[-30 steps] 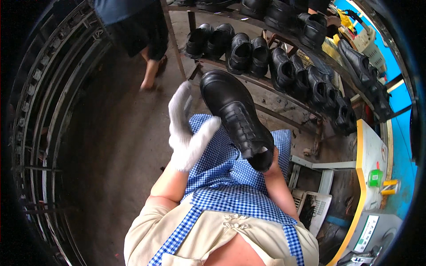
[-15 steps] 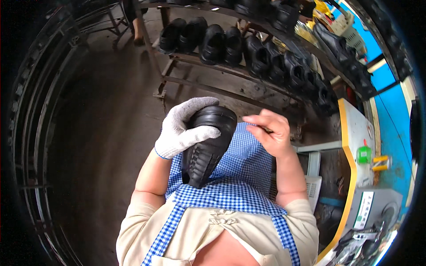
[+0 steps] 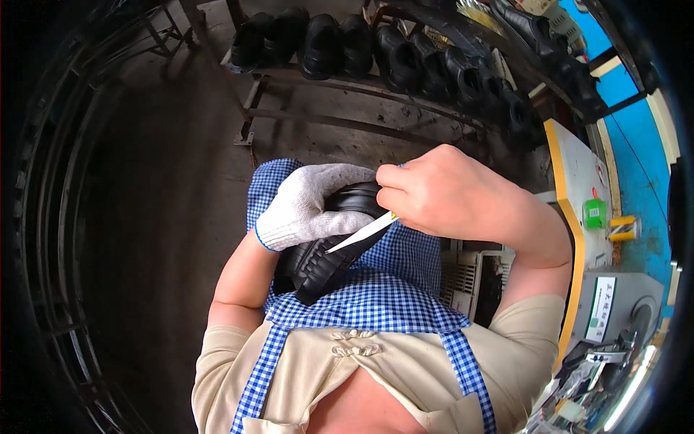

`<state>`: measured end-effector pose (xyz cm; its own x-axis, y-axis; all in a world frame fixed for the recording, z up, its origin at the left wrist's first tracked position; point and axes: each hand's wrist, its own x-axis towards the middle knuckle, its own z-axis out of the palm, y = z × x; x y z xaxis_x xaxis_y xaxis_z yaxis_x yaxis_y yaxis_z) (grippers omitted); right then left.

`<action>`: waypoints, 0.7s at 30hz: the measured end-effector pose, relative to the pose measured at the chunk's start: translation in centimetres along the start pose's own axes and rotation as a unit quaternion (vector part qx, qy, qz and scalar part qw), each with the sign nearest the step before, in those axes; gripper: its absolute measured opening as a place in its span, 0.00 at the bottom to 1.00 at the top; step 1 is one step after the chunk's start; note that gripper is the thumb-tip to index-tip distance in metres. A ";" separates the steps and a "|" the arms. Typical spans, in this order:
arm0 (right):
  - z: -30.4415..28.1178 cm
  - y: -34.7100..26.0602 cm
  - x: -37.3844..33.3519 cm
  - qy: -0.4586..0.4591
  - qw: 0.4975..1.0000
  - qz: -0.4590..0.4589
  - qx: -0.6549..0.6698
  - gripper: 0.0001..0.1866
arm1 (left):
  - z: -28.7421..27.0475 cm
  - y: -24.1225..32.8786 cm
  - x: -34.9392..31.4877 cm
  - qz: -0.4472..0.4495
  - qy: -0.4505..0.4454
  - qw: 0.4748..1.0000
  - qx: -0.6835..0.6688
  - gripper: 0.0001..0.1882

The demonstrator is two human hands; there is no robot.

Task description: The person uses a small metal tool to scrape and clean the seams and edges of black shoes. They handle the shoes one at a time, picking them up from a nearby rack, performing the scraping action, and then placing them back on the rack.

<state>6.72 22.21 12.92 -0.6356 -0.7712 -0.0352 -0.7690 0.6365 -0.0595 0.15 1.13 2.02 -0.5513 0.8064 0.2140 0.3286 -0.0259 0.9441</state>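
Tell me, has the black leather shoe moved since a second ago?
Yes. The black leather shoe has come down from beside the metal shoe rack to the blue checked apron.

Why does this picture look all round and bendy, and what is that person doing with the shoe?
The camera sits on the person's head and looks down, so you see their own arms and blue checked apron. Its wide lens bends straight lines near the edge. The left hand, in a white knit glove, holds a black shoe over the lap, sole side showing. The bare right hand pinches a thin pale blade with its tip against the shoe. Further away stands a metal rack with more black shoes lined up on it. A machine with a green button is at the right.
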 end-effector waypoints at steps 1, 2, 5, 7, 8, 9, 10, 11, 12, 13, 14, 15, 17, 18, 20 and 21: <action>0.1 0.0 0.0 -0.010 1.000 0.006 0.008 0.05 | 0.0 0.0 0.2 0.007 -0.012 1.000 0.016 0.35; 0.3 0.0 0.1 -0.021 1.000 0.012 0.017 0.06 | 0.1 0.0 0.4 0.014 -0.024 0.999 0.032 0.34; 1.6 0.4 -0.1 -0.007 0.998 0.022 0.059 0.08 | 0.6 -0.5 0.6 0.001 -0.038 0.999 0.002 0.35; 2.5 1.1 -0.2 0.018 0.994 0.031 0.102 0.09 | 0.9 -1.1 0.5 -0.017 -0.018 0.999 -0.029 0.36; 2.8 1.5 -0.3 0.030 0.990 0.040 0.128 0.09 | 0.9 -1.4 0.4 -0.025 -0.007 0.999 -0.044 0.36; 3.1 1.9 -0.5 0.042 0.986 0.049 0.155 0.09 | 0.9 -1.5 0.3 -0.025 -0.003 0.998 -0.064 0.36; 3.7 2.4 -0.7 0.075 0.973 0.047 0.212 0.09 | 0.9 -1.6 0.3 -0.025 0.002 0.996 -0.083 0.36; 4.4 2.9 -1.0 0.108 0.956 0.044 0.268 0.09 | 0.8 -1.7 0.3 -0.025 0.006 0.994 -0.103 0.37; 5.2 3.4 -1.4 0.144 0.935 0.044 0.322 0.09 | 0.7 -1.5 0.3 -0.037 0.011 0.995 -0.091 0.37; 6.3 4.4 -2.0 0.140 0.917 0.049 0.369 0.10 | 0.6 -1.1 0.2 -0.051 0.019 0.995 -0.079 0.37; 7.4 4.4 -2.4 0.173 0.895 0.101 0.399 0.10 | 0.5 -0.9 0.1 -0.064 0.028 0.995 -0.068 0.37; 8.5 4.2 -2.6 0.206 0.867 0.150 0.427 0.10 | 0.4 -1.1 0.0 -0.081 0.037 0.991 -0.097 0.37; 8.4 3.1 -3.1 0.219 0.845 0.205 0.443 0.14 | 0.1 -0.9 -0.1 -0.086 0.071 0.988 -0.108 0.37; 8.8 2.5 -3.6 0.245 0.848 0.184 0.432 0.15 | 0.0 -0.7 -0.1 -0.088 0.083 0.986 -0.114 0.37; 10.2 1.6 -3.8 0.307 0.883 0.122 0.335 0.19 | -0.2 -0.8 0.0 -0.102 0.103 0.984 -0.100 0.37; 10.2 0.9 -3.8 0.303 0.896 0.137 0.294 0.20 | -0.2 -0.9 -0.1 -0.111 0.112 0.983 -0.092 0.37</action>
<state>9.16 25.61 2.84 -0.8527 -0.3260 0.4083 -0.5223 0.5484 -0.6531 -0.24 0.96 1.22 -0.7556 0.6544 0.0288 0.0486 0.0122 0.9987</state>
